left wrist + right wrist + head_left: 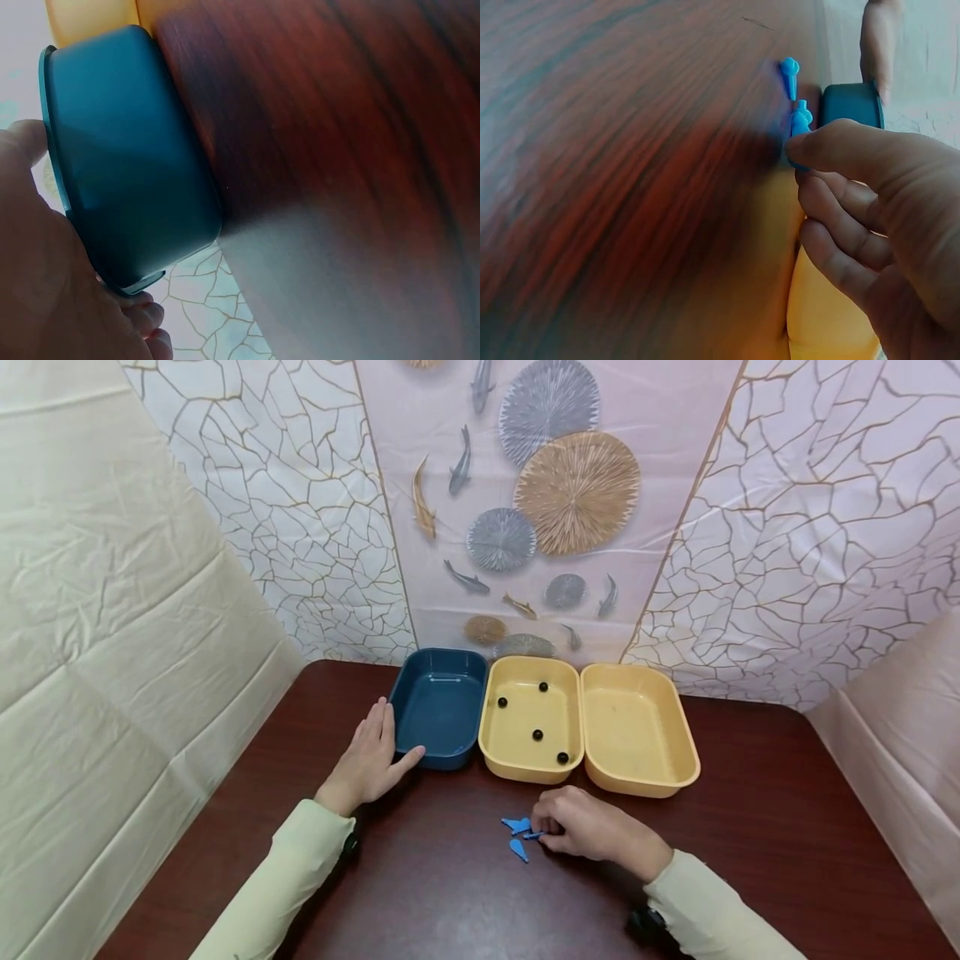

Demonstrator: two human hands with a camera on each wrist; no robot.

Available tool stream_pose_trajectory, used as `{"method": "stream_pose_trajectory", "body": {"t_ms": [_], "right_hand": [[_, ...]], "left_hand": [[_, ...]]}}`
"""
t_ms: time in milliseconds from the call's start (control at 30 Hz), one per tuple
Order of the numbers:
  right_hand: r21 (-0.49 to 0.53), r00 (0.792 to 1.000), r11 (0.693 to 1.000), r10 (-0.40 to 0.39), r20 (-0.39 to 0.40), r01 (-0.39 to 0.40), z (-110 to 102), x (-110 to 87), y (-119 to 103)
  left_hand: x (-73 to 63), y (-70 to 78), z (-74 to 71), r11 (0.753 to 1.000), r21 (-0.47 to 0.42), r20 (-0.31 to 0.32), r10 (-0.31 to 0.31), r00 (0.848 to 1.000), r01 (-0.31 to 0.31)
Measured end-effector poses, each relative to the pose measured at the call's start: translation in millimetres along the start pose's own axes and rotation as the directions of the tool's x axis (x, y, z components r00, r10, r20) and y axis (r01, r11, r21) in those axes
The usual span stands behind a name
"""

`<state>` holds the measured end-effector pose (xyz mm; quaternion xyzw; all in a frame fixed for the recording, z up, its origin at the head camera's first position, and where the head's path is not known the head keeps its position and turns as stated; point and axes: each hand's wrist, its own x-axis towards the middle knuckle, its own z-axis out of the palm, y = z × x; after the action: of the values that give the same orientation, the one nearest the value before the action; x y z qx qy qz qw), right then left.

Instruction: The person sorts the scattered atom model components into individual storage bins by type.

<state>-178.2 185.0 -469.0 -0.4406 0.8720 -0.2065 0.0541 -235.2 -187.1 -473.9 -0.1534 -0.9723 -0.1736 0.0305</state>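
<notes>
My left hand (365, 760) rests with straight fingers on the left rim of the dark blue tray (438, 727), its thumb at the near edge. In the left wrist view the tray's outer wall (135, 157) shows beside the hand. Over the table my right hand (592, 827) pinches a small blue plastic piece (532, 836) between thumb and fingers. Close by lie other blue pieces (518, 850), teardrop-shaped with a narrow tip. From the right wrist, the thumb partly hides the pinched blue piece (798, 154), and a loose piece (790, 71) lies beyond.
A yellow tray (531, 772) holding several black balls (537, 735) stands right of the blue tray. Another yellow tray (641, 787) stands beside it, at the right end of the row. Patterned cloth (510, 610) hangs behind the dark wooden table (450, 885).
</notes>
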Motion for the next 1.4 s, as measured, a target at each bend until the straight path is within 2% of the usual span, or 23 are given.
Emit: {"method": "stream_pose_trajectory", "body": {"t_ms": [200, 300, 467, 600, 667, 833, 933, 1033, 1167, 1400], "right_hand": [[-0.018, 1.0, 1.0, 0.025, 0.014, -0.025, -10, -12.0, -9], [-0.04, 1.0, 0.999, 0.013, -0.007, -0.014, -15, -20.6, -14], [-0.094, 0.993, 0.994, -0.068, -0.095, 0.059, -24, -36.0, -13], [-0.134, 0.969, 0.984, -0.144, -0.199, 0.119, -35, -48.1, -7], [-0.131, 0.956, 0.984, -0.153, -0.252, 0.123, -41, -53.4, -4], [-0.07, 0.94, 0.997, -0.06, -0.336, 0.039, -60, -63.3, 1], [-0.085, 0.934, 0.996, -0.015, -0.356, -0.017, -74, -67.5, 7], [-0.139, 0.935, 0.989, -0.007, -0.355, -0.046, -90, -70.7, 16], [-0.192, 0.945, 0.977, 0.025, -0.326, -0.092, -109, -74.5, 33], [-0.211, 0.955, 0.962, 0.112, -0.276, -0.174, -127, -78.7, 67]], "left_hand": [[1.6, -0.8, 1.2, 1.0, 0.004, 0.001, -0.001, 1.0, 0.001], [1.6, -1.0, 1.5, 1.0, 0.002, 0.007, -0.003, 1.0, 0.003], [1.5, -1.2, 0.0, 1.0, -0.003, 0.02, -0.01, 1.0, 0.01], [1.0, -1.7, -1.0, 1.0, -0.008, 0.019, -0.01, 1.0, 0.011], [0.8, -1.7, -1.3, 1.0, -0.009, 0.021, -0.013, 1.0, 0.013], [1.0, -2.0, -0.9, 1.0, -0.01, 0.021, -0.011, 1.0, 0.011], [1.7, -1.7, -1.1, 1.0, -0.014, 0.03, -0.011, 0.999, 0.012], [2.3, -1.6, -1.5, 1.0, -0.016, 0.025, -0.01, 1.0, 0.011], [2.3, -2.8, -0.4, 1.0, -0.008, 0.026, -0.016, 1.0, 0.016], [1.8, -3.3, 1.6, 1.0, -0.005, 0.02, -0.009, 1.0, 0.009]]}}
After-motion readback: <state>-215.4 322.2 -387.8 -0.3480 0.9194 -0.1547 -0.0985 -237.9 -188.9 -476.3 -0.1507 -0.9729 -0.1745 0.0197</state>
